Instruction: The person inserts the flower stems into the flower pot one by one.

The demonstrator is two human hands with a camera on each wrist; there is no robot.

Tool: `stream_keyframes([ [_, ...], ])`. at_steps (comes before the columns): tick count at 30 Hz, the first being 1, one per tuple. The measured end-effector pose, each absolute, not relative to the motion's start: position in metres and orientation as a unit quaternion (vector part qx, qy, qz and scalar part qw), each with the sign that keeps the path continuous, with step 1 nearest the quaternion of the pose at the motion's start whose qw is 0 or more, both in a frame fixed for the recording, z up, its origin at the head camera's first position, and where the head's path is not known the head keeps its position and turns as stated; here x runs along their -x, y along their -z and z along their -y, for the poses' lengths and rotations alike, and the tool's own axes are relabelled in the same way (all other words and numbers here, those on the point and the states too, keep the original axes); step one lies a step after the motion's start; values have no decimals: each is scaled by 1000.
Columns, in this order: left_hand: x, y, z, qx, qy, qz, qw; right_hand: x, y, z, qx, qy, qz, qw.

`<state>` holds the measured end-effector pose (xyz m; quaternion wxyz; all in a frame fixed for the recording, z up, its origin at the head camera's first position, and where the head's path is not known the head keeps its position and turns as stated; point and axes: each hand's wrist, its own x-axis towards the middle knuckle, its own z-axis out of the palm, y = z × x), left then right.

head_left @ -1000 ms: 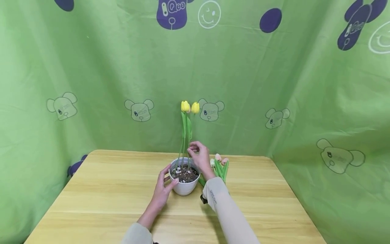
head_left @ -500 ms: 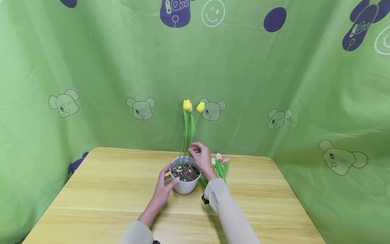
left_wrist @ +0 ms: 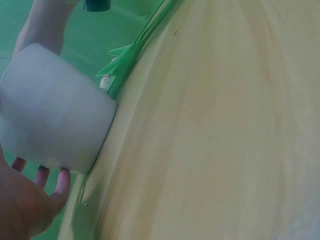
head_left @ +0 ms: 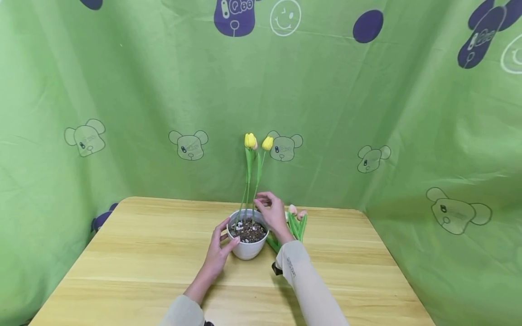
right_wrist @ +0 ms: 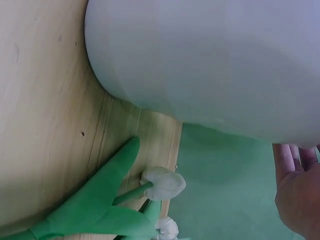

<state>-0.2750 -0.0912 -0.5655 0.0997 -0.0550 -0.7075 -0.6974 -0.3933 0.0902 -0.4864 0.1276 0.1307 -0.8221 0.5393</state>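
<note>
My left hand (head_left: 216,251) grips the near left side of a white flower pot (head_left: 246,251), thumb at the front rim and fingers round the side. The pot stands upright on the table with dark soil (head_left: 250,233) in it. Two yellow tulips (head_left: 250,140) rise from the soil, and a pinkish bloom (head_left: 255,145) peeks from behind the left one. Over the pot's right rim, my right hand (head_left: 273,215) pinches the stem of the right yellow tulip (head_left: 267,143) low down. In the right wrist view, the pot hides that hand's fingertips.
Several loose tulips (head_left: 295,224) with pale pink and white blooms and green leaves lie on the wooden table (head_left: 163,267) right of the pot, partly behind my right forearm. A green printed curtain (head_left: 228,90) surrounds the table at the back and sides.
The right yellow tulip has swung right, away from the other blooms. My right hand has shifted slightly right with its stem. My left hand keeps its hold on the pot.
</note>
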Motion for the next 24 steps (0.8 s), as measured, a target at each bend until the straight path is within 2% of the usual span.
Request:
stream_keyframes([
  [10,274,566,89,46,696,710,97,382,482,-111,-128,-567,805,119],
  [18,274,565,90,50,695,711,95,358,481,-135,-141,-572,800,112],
  [24,274,567,88,43,698,708,95,337,485,-164,-89,-567,814,87],
])
